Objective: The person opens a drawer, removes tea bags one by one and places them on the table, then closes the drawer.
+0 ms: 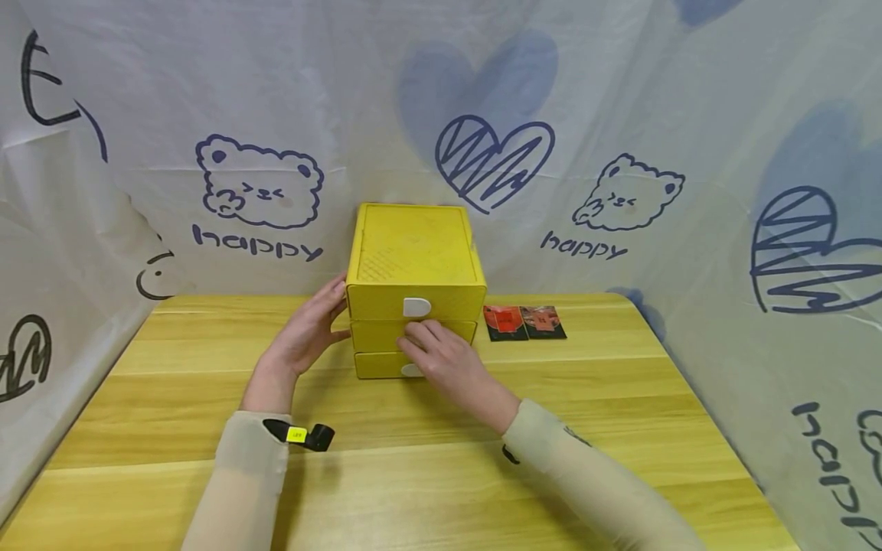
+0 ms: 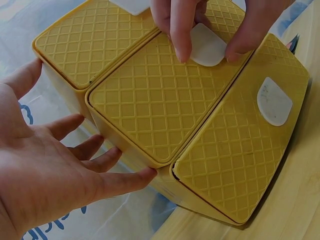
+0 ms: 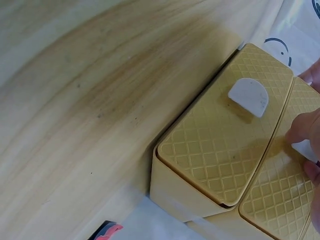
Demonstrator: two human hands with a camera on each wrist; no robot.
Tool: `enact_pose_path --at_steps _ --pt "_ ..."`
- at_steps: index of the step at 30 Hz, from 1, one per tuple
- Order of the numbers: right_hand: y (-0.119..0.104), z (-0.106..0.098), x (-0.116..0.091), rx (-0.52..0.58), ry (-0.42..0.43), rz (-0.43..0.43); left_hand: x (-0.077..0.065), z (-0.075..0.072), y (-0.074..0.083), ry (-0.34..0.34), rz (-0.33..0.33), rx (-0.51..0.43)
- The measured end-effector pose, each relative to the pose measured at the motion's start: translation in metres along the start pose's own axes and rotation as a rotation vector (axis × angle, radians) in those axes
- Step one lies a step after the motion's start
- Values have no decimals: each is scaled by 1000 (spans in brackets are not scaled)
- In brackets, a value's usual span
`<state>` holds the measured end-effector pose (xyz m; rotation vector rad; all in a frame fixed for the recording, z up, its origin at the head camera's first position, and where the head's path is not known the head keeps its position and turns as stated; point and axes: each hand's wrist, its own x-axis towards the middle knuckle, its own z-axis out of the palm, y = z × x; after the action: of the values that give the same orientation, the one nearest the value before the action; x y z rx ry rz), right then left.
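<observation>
A yellow three-drawer box [image 1: 413, 245] stands at the back of the table, each drawer front carrying a white tab handle. Its middle drawer [image 2: 140, 100] has a crosshatched front, level with the top and bottom ones. My right hand [image 1: 451, 360] is at that drawer, pinching its white handle [image 2: 207, 47] from either side with thumb and fingers. Along the left wall of the box my left hand [image 1: 306, 329] rests with spread, fairly straight fingers, their tips at its front left edge. The bottom drawer [image 3: 210, 155] shows its own handle [image 3: 250, 96] untouched.
Two flat dark-and-red cards [image 1: 506, 323] lie side by side just right of the box. Behind it hangs a pale curtain [image 1: 372, 99] printed with bears and hearts. The wooden table [image 1: 413, 490] extends toward me.
</observation>
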<state>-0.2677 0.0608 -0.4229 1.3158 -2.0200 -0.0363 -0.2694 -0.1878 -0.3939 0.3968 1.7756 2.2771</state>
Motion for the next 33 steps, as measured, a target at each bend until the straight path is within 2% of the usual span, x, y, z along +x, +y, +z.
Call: enact_pose_path --at_steps 14,27,33 --pt "0 1 -3 -18 -15 -7 1 0 -1 -14 10 -2" --pt "-7 -4 -8 -44 46 -57 1 0 -1 -5 4 -9" --pt "-12 -13 -8 -40 68 -85 1 0 -1 -14 11 -14"
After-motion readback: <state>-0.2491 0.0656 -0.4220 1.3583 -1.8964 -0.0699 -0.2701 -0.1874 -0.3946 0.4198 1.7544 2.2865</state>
